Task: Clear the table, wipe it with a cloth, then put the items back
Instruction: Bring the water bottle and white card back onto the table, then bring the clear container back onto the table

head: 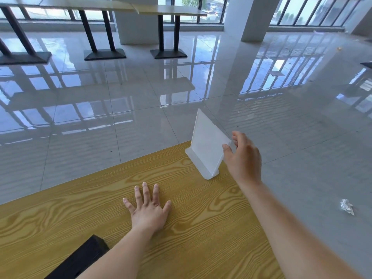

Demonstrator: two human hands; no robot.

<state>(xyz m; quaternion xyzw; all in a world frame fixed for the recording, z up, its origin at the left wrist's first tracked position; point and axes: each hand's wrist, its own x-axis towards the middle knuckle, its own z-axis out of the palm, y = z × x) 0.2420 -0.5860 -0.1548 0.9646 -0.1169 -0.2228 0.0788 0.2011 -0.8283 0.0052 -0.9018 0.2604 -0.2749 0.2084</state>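
Observation:
A white upright sign holder [205, 146] stands on its base near the far right corner of the yellow wood-grain table [80, 214]. My right hand [242, 156] pinches the near upper corner of its panel between thumb and fingers. Flat on the tabletop, fingers spread, my left hand [148, 210] rests in the middle of the table and holds nothing. No cloth is in view.
A black object [80, 258] lies at the table's near edge under my left forearm. A crumpled white paper [346, 206] sits on the glossy tiled floor at right. Other tables with black legs [104, 33] and a white pillar [251, 17] stand further back.

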